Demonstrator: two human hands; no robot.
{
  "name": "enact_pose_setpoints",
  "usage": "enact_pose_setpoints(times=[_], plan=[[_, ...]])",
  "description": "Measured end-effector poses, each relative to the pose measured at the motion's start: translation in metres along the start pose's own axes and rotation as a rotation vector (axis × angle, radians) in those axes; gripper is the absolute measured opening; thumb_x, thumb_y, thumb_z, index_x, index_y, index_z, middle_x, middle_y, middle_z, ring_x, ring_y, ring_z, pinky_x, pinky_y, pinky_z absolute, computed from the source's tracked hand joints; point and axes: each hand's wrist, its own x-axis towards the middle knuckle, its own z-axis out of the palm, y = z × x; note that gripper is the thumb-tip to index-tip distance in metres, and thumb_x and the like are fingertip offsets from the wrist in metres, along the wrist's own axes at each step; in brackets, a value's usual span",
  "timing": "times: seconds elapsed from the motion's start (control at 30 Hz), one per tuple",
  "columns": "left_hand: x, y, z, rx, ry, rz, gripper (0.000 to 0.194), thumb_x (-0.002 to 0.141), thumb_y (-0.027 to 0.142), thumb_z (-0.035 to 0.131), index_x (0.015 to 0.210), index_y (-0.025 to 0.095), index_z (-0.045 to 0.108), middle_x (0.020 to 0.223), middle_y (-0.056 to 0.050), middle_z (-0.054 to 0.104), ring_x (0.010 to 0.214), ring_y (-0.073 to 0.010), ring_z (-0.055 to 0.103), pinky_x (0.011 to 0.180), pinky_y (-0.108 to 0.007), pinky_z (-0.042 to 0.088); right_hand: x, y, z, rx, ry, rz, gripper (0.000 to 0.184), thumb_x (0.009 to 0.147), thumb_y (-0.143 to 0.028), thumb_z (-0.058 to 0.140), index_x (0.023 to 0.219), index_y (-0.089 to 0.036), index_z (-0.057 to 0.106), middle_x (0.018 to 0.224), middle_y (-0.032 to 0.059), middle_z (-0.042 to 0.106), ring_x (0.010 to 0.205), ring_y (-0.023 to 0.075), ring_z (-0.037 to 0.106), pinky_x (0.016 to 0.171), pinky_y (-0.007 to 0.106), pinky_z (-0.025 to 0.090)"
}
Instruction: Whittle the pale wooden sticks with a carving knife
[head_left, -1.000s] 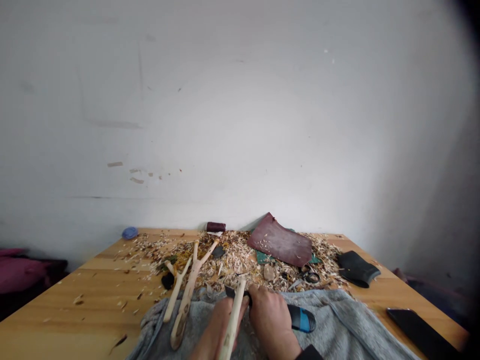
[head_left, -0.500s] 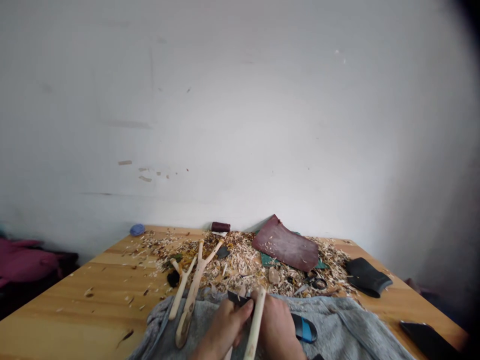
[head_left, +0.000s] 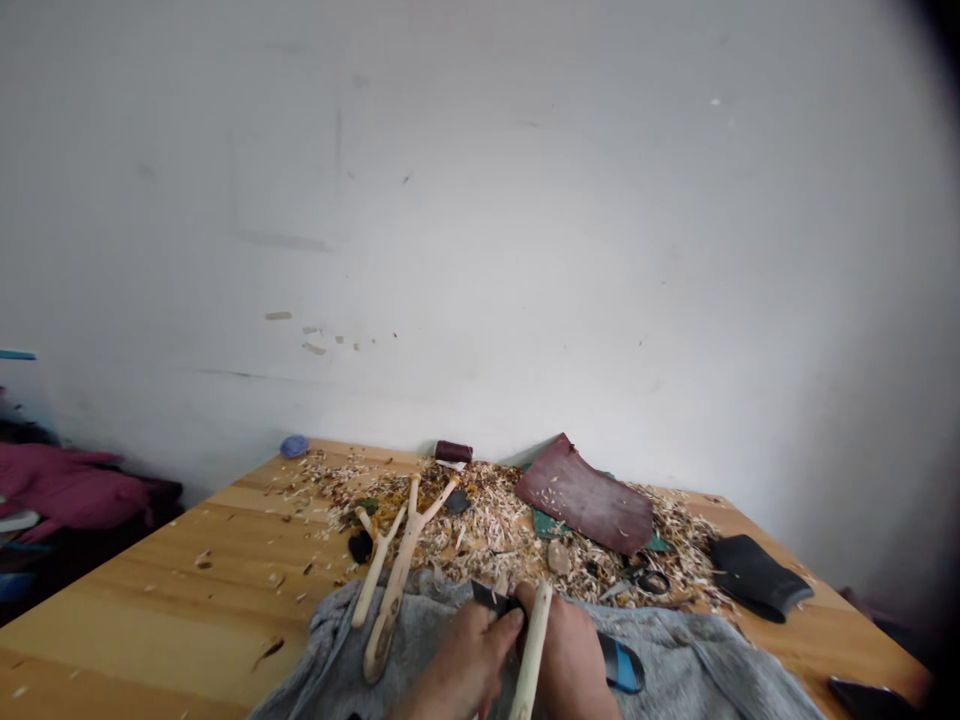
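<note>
pine table (head_left: 142,590) against white wall (head_left: 480,220), heaped w/ shavings (head_left: 480,530); maroon leather (head_left: 583,507) on top, 2 forked sticks (head_left: 396,590) lying at front edge, grey cloth (head_left: 679,665) over lap, maroon fabric (head_left: 75,490) off to left. pale stick (head_left: 534,655) sits upright betw hands, over cloth. l hand (head_left: 469,665) fingers closed, prob on dark knife (head_left: 491,597); r hand (head_left: 570,665) gripping stick, fingers mostly hidden. vs earlier frame: view shifted, table lower + further right, more fabric showing.
</note>
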Motion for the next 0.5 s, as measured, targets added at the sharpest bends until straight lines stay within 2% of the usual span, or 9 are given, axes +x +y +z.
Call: enact_pose_setpoints(times=[0.13,0.27,0.37,0.5], plan=[[-0.0033,0.0051,-0.0007,0.104,0.039,-0.003,0.048,0.087,0.063,0.041,0.077,0.021,0.060,0.043,0.007,0.036,0.040,-0.0111,0.037,0.047,-0.024,0.030,-0.0015,-0.0021,-0.0046,-0.023,0.014,-0.011,0.032,0.089,-0.012,0.042,0.100,-0.023,0.070,0.095,0.0087,0.075,0.091,0.0242,0.072,0.072,0.027,0.047],[-0.0038,0.0062,-0.0026,0.184,0.081,-0.010,0.052,0.088,0.063,0.039,0.079,0.019,0.066,0.047,0.002,0.050,0.050,-0.0152,0.049,0.054,-0.026,0.034,-0.0034,-0.0035,-0.0058,-0.047,0.022,0.009,0.032,0.090,-0.012,0.041,0.102,-0.022,0.069,0.096,0.0088,0.075,0.091,0.0240,0.072,0.073,0.027,0.048],[-0.0013,0.0041,-0.0036,0.206,0.096,0.013,0.054,0.085,0.065,0.042,0.069,0.019,0.065,0.051,-0.001,0.056,0.059,-0.0184,0.054,0.057,-0.027,0.035,-0.0051,-0.0045,-0.0064,-0.059,0.024,0.017,0.033,0.090,-0.012,0.042,0.103,-0.023,0.069,0.098,0.0084,0.075,0.092,0.0237,0.072,0.074,0.028,0.048],[0.0025,-0.0002,-0.0037,0.178,0.128,0.043,0.053,0.081,0.067,0.047,0.056,0.021,0.056,0.050,-0.002,0.055,0.062,-0.0198,0.054,0.057,-0.027,0.032,-0.0057,-0.0051,-0.0063,-0.059,0.032,0.024,0.035,0.089,-0.010,0.042,0.104,-0.024,0.070,0.101,0.0076,0.074,0.093,0.0238,0.071,0.076,0.028,0.047]])
